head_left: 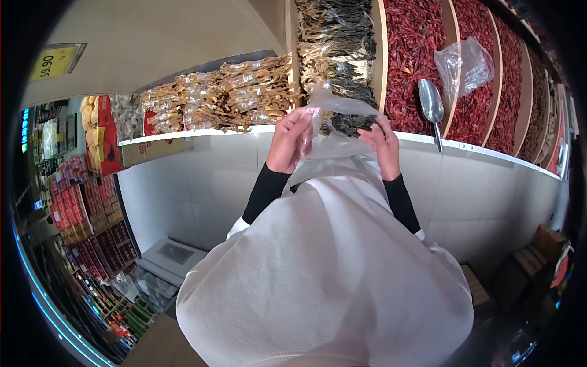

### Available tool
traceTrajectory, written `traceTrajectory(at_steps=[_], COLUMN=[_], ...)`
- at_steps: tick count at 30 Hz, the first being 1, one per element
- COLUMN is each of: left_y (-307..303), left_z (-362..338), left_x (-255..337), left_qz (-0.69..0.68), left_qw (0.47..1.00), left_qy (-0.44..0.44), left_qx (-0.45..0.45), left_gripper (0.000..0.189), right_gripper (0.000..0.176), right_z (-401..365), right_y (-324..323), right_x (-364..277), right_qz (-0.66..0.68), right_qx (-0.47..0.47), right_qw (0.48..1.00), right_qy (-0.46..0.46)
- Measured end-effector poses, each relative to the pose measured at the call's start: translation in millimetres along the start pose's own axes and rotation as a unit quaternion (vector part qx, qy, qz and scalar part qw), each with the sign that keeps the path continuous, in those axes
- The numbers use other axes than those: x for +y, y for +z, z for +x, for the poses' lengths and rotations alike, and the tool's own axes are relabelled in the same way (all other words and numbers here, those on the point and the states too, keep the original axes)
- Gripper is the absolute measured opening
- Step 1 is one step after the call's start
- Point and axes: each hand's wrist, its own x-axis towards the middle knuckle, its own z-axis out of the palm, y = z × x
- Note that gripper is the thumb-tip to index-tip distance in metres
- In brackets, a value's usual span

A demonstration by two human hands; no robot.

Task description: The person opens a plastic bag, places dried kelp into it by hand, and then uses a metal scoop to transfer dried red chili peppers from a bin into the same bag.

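A clear plastic bag [336, 147] is stretched between my two hands, in front of the bins. My left hand [290, 139] is closed on its left edge, thumb against fingers. On the opposite edge, my right hand [383, 144] grips the film with curled fingers. The bag's mouth looks spread apart, and dark dried strands [342, 124] show through and behind it. To the right, a metal scoop [431, 103] lies on dried red chillies [413, 43], its handle over the shelf edge. Another clear plastic bag [465, 66] rests crumpled on the chillies and a divider.
Bundles of brown dried goods [226, 95] fill the bin at left. A white shelf edge [483, 155] runs along the front of the bins. A yellow price sign [56, 62] hangs at upper left. Below stands a grey scale-like device [172, 254]; wooden crates [531, 257] sit at lower right.
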Motion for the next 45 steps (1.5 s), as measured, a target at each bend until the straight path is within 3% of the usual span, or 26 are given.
traceTrajectory(at_steps=[2,7,9,13,18,21,22,26,28,33,36,37,39,41,43,45], left_y=[1.9,4.9,3.3,-1.3,0.3,4.1,3.6,4.9,2.0,1.2,1.1,-1.3,-3.6,-3.4,-4.3,-4.2], left_z=[1.1,1.4,1.7,3.3,4.6,3.1,2.8,2.6,2.2,1.6,3.9,5.2,9.7,13.2,16.3,18.9], left_x=[-3.9,-2.7,-4.8,-5.4,-10.4,-12.3,-12.7,-10.5,-10.2,-6.4,-2.9,-2.8,-2.1,-1.7,-2.4,-1.2], left_qz=[-0.016,-0.066,-0.069,-0.078,-0.078,-0.067,-0.066,-0.062,-0.069,-0.067,-0.064,-0.071,-0.079,-0.094,-0.100,-0.100], left_qw=[1.000,0.998,0.998,0.997,0.997,0.998,0.998,0.998,0.997,0.998,0.998,0.997,0.996,0.995,0.995,0.995], left_qy=[0.001,0.012,0.012,0.013,0.014,-0.005,-0.007,-0.013,-0.013,-0.006,-0.004,-0.001,0.003,0.001,-0.001,0.007], left_qx=[0.003,-0.008,-0.006,-0.002,-0.009,-0.002,-0.006,-0.003,-0.011,-0.009,-0.008,-0.021,-0.037,-0.012,-0.011,-0.028], left_gripper=[0.019,0.021,0.024,0.026,0.022,0.021,0.021,0.023,0.022,0.022,0.021,0.021,0.021,0.021,0.022,0.022], right_gripper=[0.025,0.016,0.013,0.009,0.017,0.043,0.054,0.059,0.058,0.053,0.053,0.052,0.049,0.039,0.043,0.049], right_z=[-1.0,26.0,47.5,92.9,167.4,209.1,212.2,233.6,234.3,221.0,202.6,199.2,191.2,149.2,146.9,122.8], right_y=[5.9,-0.1,-7.1,0.4,13.6,25.7,33.2,44.0,49.7,44.3,45.5,40.7,25.0,28.8,10.0,10.4], right_x=[-16.8,-37.9,-42.4,-56.3,-27.1,-4.9,-4.9,4.5,3.9,-3.9,-34.1,-44.1,-50.7,-88.0,-88.9,-105.5], right_qz=[-0.224,-0.263,-0.390,-0.420,-0.558,-0.637,-0.655,-0.687,-0.719,-0.647,-0.481,-0.470,-0.194,0.032,0.139,0.150], right_qx=[0.082,0.105,0.161,0.168,-0.030,-0.137,-0.159,-0.153,-0.156,-0.090,0.021,0.023,-0.051,-0.084,-0.157,-0.147], right_qw=[0.953,0.919,0.837,0.823,0.747,0.658,0.651,0.608,0.602,0.668,0.805,0.816,0.944,0.966,0.955,0.958], right_qy=[-0.187,-0.276,-0.349,-0.344,-0.360,-0.378,-0.350,-0.368,-0.310,-0.356,-0.348,-0.336,-0.261,-0.244,-0.211,-0.195])
